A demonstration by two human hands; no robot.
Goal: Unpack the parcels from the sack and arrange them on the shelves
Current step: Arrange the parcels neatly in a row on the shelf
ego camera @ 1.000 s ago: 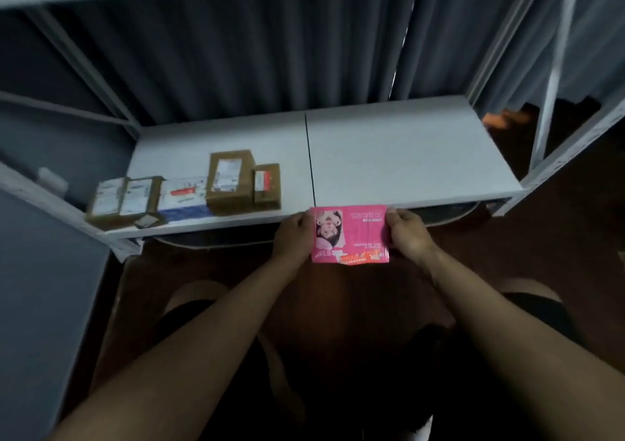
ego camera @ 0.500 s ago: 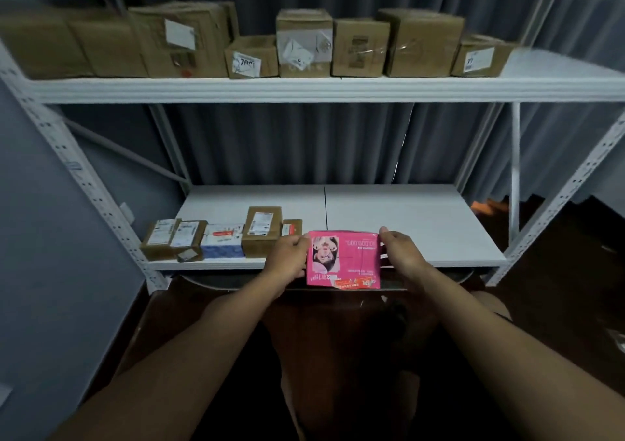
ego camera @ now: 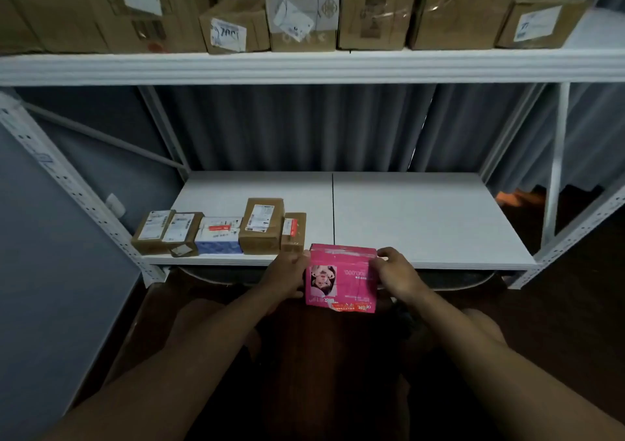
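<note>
A parcel storeroom is showing here: white metal shelving (ego camera: 304,66) is carrying labelled cardboard boxes (ego camera: 301,10) above, small taped parcels (ego camera: 260,225) below.

- The cardboard boxes (ego camera: 304,7) on the upper shelf (ego camera: 304,66) are running off the top edge, so their tops are not showing.
- Their labels are blurring too much to read.
- The left hand (ego camera: 287,276) and right hand (ego camera: 394,273) are covering the sides of the pink parcel (ego camera: 341,278), and its small print is too fine to make out.
- Both forearms are getting cut off at the bottom edge.
</note>
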